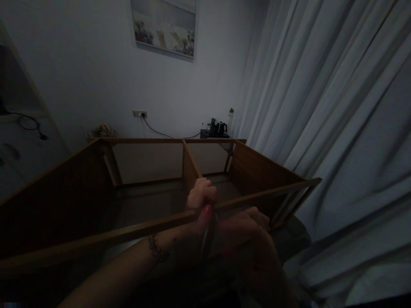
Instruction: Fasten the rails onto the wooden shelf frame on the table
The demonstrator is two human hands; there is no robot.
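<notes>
A wooden furniture frame (135, 233) lies in front of me, with a divider (192, 164) splitting it into two bays. My left hand (201, 199), a beaded bracelet at the wrist, is closed over the near rail where the divider meets it. Its thumb with a red nail points down this side of the rail. Just to the right, my right hand (245, 224) is held close to the same joint, smeared by motion. A thin pale line shows between the two hands, too blurred to name. Whether the right fingers grip anything cannot be seen.
A long pale curtain (337, 107) hangs along the right side. Beyond the frame, a black kettle (221, 128) stands on a small dark surface by the wall. A cable runs from the wall socket (140, 114). A white cabinet (28, 149) stands at left.
</notes>
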